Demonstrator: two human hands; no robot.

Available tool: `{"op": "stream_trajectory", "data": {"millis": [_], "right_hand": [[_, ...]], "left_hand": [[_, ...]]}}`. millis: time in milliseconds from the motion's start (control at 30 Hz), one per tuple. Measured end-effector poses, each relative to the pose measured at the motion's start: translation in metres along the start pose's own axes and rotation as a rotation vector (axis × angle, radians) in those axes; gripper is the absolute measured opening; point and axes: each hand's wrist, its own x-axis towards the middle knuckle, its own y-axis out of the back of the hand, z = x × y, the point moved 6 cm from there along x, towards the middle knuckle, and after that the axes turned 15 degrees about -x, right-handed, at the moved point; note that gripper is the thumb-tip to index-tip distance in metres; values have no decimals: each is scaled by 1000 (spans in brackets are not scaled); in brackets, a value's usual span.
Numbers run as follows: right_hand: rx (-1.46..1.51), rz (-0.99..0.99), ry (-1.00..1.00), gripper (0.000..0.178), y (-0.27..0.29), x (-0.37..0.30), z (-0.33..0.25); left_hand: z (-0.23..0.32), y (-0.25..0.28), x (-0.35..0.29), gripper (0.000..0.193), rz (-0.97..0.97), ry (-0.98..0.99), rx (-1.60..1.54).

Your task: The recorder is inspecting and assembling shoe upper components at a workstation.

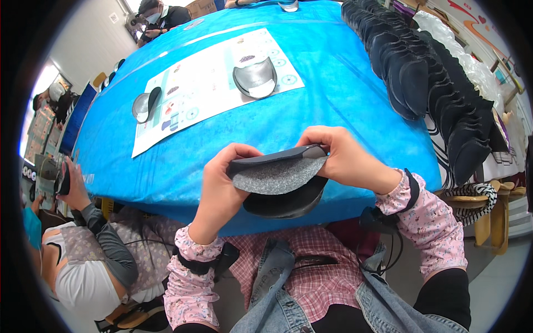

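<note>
Between my two hands, over the near edge of the blue-covered table [327,111], is a curved slipper upper [280,176], black with a grey glitter face. My left hand [219,175] grips its left end, the thumb at the glitter face. My right hand [347,158] pinches its right end near a small grey patch. The lower black part of the piece [286,204] hangs below the glitter face. Further off, on a white printed sheet [208,105], lie two similar curved silver-and-black uppers, one at the left [145,105] and one at the right [255,79].
Long overlapping rows of black shoe pieces [400,66] line the table's right side. Beyond them is clear plastic wrapping [444,33]. Wooden shoe forms [488,213] sit low at the right. A co-worker [83,266] sits close on my left; another person [161,16] is at the far side.
</note>
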Motion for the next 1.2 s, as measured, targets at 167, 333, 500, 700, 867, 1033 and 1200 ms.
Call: {"op": "stream_trajectory", "data": {"millis": [167,333,500,700,867,1033,1200], "right_hand": [[144,-115,34,12,24,-3,-7],[19,-208,259,14,25,-14,-21],[-382,44,343,16,35,-18,-41],[-198,-96,415,20,34,-24,-44],[-71,-76,326,20,31,-25,-35],[-436,-8,444,23,26,-24,-47],[-636,73,652,24,22,-33,-58]], "left_hand": [[18,10,0,30,-66,32,-104],[22,5,0,31,-179,104,-149],[32,-4,-3,30,-92,95,-119],[34,6,-9,24,-230,49,-218],[34,-14,-5,20,-193,62,-230],[49,-13,-13,21,-54,-172,162],[59,-14,-13,23,-110,-211,177]]}}
